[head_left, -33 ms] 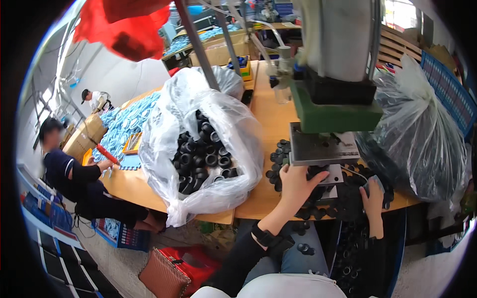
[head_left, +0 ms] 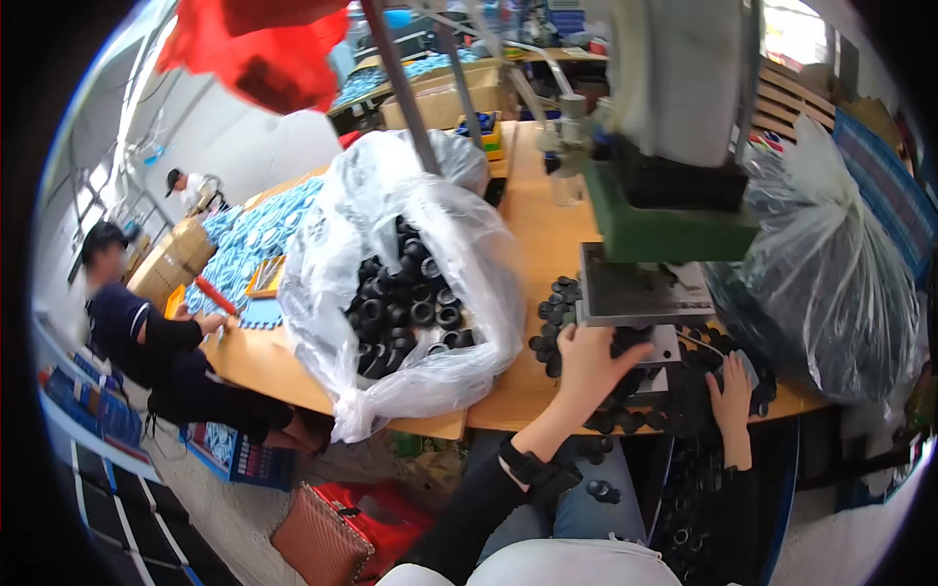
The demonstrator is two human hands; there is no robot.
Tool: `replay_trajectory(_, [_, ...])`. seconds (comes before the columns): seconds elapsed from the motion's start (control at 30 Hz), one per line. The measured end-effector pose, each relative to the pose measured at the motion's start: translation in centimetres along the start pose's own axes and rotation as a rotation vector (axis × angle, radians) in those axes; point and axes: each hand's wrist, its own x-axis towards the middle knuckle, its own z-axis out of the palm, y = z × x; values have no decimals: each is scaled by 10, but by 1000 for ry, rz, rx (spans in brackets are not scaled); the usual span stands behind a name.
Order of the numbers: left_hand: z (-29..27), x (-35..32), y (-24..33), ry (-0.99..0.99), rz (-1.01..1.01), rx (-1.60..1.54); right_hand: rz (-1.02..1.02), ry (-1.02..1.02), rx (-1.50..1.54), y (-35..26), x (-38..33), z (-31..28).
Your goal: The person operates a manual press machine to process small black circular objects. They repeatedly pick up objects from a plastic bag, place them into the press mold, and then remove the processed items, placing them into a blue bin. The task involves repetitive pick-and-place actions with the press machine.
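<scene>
A bench press (head_left: 674, 210) with a green head and a grey metal plate (head_left: 645, 293) stands in front of me. My left hand (head_left: 584, 376) is at the plate's front left edge, thumb stretched to the right and fingers apart; some fingertips are hard to see against the dark parts. My right hand (head_left: 731, 405) lies with straight fingers against a grey block (head_left: 750, 369), beside a pale cable (head_left: 699, 342). Small round black parts (head_left: 557, 317) are scattered around the press base. A small metal block (head_left: 664, 344) sits under the plate, by my left thumb.
Left of the press, an opened clear plastic bag (head_left: 479, 254) holds black rings (head_left: 420, 313). A tied plastic bag (head_left: 821, 283) stands at the right. Light-blue pieces (head_left: 244, 230) cover the table farther left, where a co-worker (head_left: 142, 332) works. A red bag (head_left: 376, 518) sits below.
The whole scene sits slightly farther right in the picture. My right hand's fingers look a little more stretched and spread; my left hand keeps its place at the press.
</scene>
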Motion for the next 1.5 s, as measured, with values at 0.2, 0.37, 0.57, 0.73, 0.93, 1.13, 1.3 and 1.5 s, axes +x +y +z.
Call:
replay_trajectory(0.2, [-46,-28,-20,108,179,-204,174,-227,87,6,3,-7])
replay_trajectory(0.37, [-127,-21,-146,322,-99,292,175,88,370,-20,-16,-37])
replay_trajectory(0.57, [-173,16,-241,-203,-217,957,1,135,778,-131,6,-98])
replay_trajectory(0.73, [-175,28,-243,-99,-254,790,86,88,1329,-198,54,-69])
replay_trajectory(0.93, [-144,2,-144,232,-268,-424,-107,332,541,-191,49,-51])
replay_trajectory(1.13, [-82,-19,-38,-107,-157,-944,172,320,855,-177,26,-69])
replay_trajectory(1.3, [-23,-15,-14,-95,-112,-967,531,341,897,-100,-38,-91])
replay_trajectory(1.5, [-29,-14,-5,-102,-31,-575,847,299,879,-32,-132,-85])
